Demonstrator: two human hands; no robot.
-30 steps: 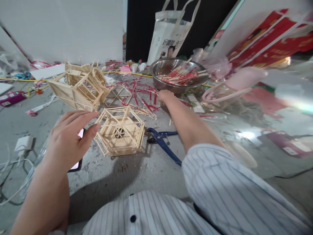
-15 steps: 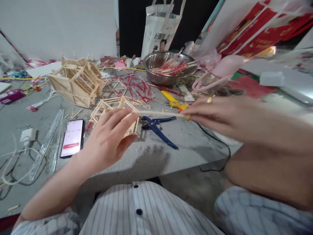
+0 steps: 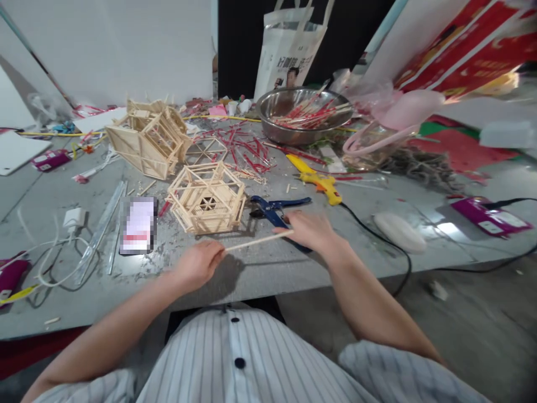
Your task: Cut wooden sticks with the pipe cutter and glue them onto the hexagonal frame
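A thin wooden stick (image 3: 255,242) spans the gap between my hands, low over the table's front. My left hand (image 3: 199,264) is closed round its left end. At the other end, the fingers of my right hand (image 3: 308,228) pinch the stick, slightly blurred. That hand is over the blue-handled cutter (image 3: 272,211) and hides part of its handles; whether it touches them I cannot tell. Just beyond my left hand stands a six-sided frame of wooden sticks (image 3: 207,201). A larger wooden stick structure (image 3: 149,140) lies tilted behind it.
A yellow glue gun (image 3: 314,178) lies right of the cutter, its black cord trailing off the front edge. A steel bowl (image 3: 272,133) holds red-and-wood sticks. Red strips (image 3: 247,146) litter the back. A phone (image 3: 138,225) and white cables (image 3: 62,249) lie left.
My right hand has come left and down toward the cutter, still with the stick. My left hand has drawn back toward me, uncovering the six-sided frame. The view has shifted slightly right.
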